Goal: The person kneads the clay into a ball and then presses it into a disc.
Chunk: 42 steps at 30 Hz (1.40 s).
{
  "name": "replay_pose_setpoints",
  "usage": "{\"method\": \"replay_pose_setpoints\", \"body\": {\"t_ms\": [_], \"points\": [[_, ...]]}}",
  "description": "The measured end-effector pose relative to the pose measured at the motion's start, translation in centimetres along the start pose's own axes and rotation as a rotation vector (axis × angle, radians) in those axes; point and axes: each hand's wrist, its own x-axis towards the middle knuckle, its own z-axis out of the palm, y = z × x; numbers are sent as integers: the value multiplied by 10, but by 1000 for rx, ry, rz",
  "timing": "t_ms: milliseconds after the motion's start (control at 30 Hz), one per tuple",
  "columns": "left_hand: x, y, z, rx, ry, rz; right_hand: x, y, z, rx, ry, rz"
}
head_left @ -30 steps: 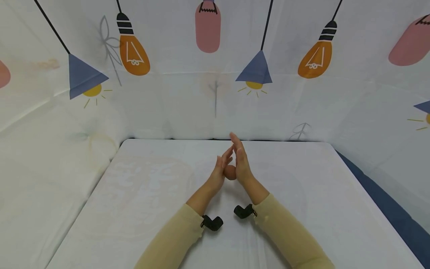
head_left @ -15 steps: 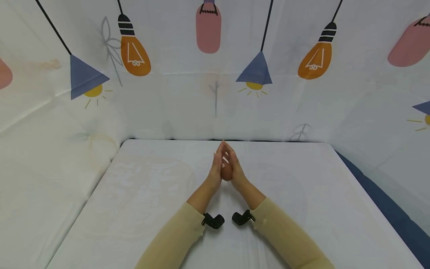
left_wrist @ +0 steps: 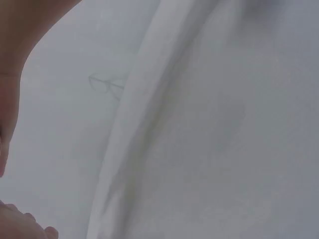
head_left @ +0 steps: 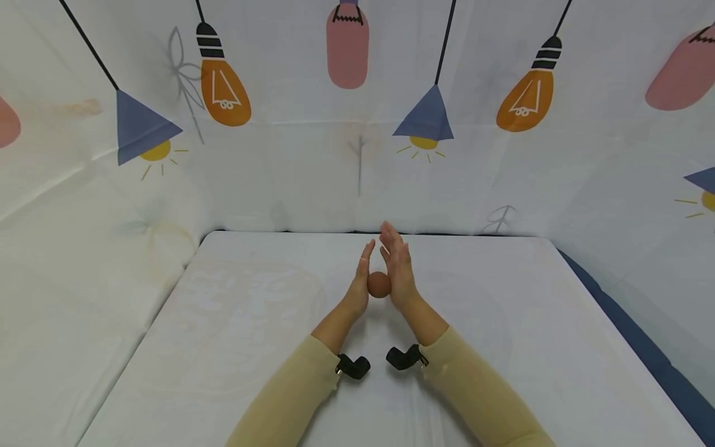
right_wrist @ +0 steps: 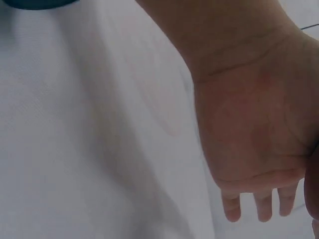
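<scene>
A small reddish-brown ball (head_left: 379, 285), smooth and clay-like, sits between two facing palms above the table. On its left side the left hand (head_left: 355, 290) presses it, fingers straight and pointing up and away. The right hand (head_left: 401, 273) touches it from the other side, its straight fingers reaching farther forward than the left ones. Between the fingertips of the two hands there is a narrow gap. In the right wrist view the right palm (right_wrist: 249, 124) shows, with several fingers extended. Only part of the left hand (left_wrist: 10, 99) enters the left wrist view, at its left edge.
A white-covered table (head_left: 251, 347) lies beneath the hands. Behind it hangs a white cloth (head_left: 313, 167) printed with lamps and bulbs. Dark blue fabric (head_left: 642, 335) shows past the right edge. Small black cameras (head_left: 354, 367) sit on both wrists.
The right hand slid back toward me, bringing the fingertips together, then forward again, so they are now apart. The ball shifted slightly left, then a little right, between the palms.
</scene>
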Motion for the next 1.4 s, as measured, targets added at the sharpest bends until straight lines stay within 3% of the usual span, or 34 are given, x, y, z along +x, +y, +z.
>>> {"method": "replay_pose_setpoints", "body": {"t_ms": [133,300,533,767,967,1200,1400], "points": [[-1,1,2,-37,-54,-8,9,-4,-5,0,21,-15],[-1,2,6,-180,-121,0,15,0,-12,-53,19,-39],[-2,9,11,-299,-92,18,14,19,-17,-94,-10,11],[-3,12,11,-174,94,121,3,28,-8,-105,-112,32],[-2,9,8,-83,211,98,-8,26,1,-119,-153,38],[-1,5,-1,-52,227,-18,-15,18,9,-119,-199,-36],[-3,0,-3,-38,155,-53,-15,9,9,-138,-183,-55]]}}
